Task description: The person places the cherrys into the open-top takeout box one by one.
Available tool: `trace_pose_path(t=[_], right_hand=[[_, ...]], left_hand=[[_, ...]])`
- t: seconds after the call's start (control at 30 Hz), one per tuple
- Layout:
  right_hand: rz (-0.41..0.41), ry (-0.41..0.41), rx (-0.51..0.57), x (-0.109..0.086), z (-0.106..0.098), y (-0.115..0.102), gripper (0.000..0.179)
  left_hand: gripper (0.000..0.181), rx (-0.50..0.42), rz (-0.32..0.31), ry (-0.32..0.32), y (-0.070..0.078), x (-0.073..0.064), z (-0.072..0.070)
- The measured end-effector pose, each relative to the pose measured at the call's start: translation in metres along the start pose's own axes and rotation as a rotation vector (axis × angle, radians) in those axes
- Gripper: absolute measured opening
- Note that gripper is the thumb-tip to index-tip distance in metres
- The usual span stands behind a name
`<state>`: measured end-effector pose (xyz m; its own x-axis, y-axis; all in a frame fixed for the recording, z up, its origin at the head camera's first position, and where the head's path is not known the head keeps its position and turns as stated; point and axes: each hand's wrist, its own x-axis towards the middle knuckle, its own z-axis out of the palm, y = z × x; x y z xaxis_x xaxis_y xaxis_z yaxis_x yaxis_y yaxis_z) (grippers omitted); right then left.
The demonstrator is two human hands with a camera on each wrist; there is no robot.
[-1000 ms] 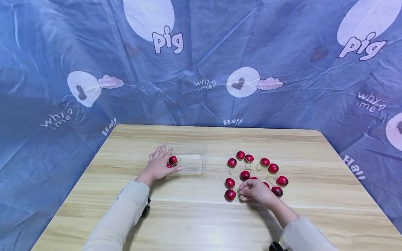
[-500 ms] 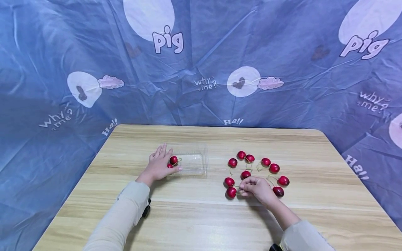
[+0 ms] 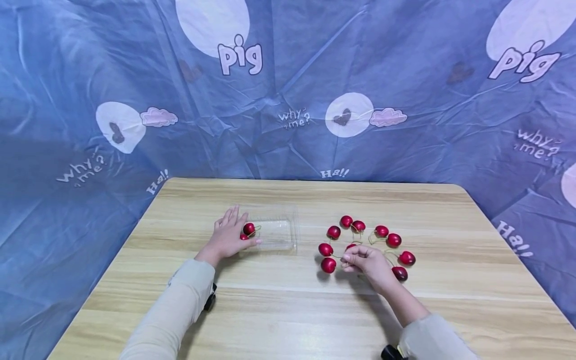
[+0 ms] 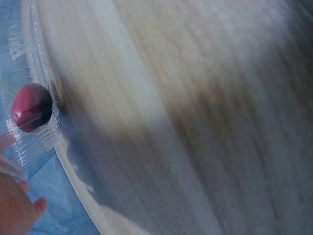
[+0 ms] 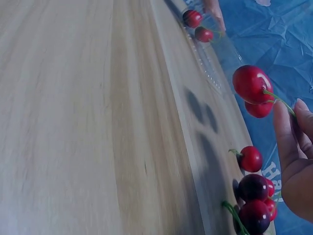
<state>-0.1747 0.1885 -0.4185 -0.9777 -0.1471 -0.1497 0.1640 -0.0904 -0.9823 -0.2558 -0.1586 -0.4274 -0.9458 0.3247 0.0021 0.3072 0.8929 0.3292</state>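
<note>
My right hand point(image 3: 368, 264) pinches the green stems of a pair of cherries point(image 3: 328, 265) between thumb and fingertips. In the right wrist view the held cherries point(image 5: 251, 84) hang clear of the table, their two shadows apart from them on the wood. My left hand point(image 3: 226, 237) rests with extended fingers over the left end of a clear plastic box point(image 3: 294, 239). Inside the box, beside that hand, lie two red cherries point(image 3: 249, 229) with stems. A dark red cherry point(image 4: 32, 107) shows through the box wall in the left wrist view.
Several loose cherries point(image 3: 394, 240) lie in a rough ring on the wooden table point(image 3: 279, 310), behind and right of my right hand. One cherry point(image 3: 350, 247) is partly covered by that hand. A blue printed cloth point(image 3: 270, 150) hangs behind the table.
My right hand has lifted slightly, raising the cherry pair off the table by its stems. The left hand and the box have stayed in place.
</note>
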Motion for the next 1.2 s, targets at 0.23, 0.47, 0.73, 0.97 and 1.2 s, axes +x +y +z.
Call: trace_pose_path(t=[0.23,0.47,0.73,0.97,1.2], right_hand=[[-0.025,0.029,0.067,0.008,0.013,-0.003,0.007],[-0.099,0.009,0.101,0.018,0.023,-0.002,0.007],[-0.081,0.018,0.156,0.027,0.036,-0.007,0.013],[-0.075,0.016,0.176,0.037,0.046,-0.01,0.016],[-0.062,0.004,0.207,0.045,0.054,-0.008,0.02]], left_hand=[[0.092,0.01,0.0,-0.001,0.0,0.001,0.002],[0.09,0.011,-0.004,-0.014,0.0,0.001,0.001],[0.088,0.009,-0.004,-0.016,-0.001,0.002,0.0],[0.088,0.013,-0.007,-0.007,-0.001,0.002,0.002],[0.093,0.019,-0.012,-0.016,-0.002,0.003,0.002]])
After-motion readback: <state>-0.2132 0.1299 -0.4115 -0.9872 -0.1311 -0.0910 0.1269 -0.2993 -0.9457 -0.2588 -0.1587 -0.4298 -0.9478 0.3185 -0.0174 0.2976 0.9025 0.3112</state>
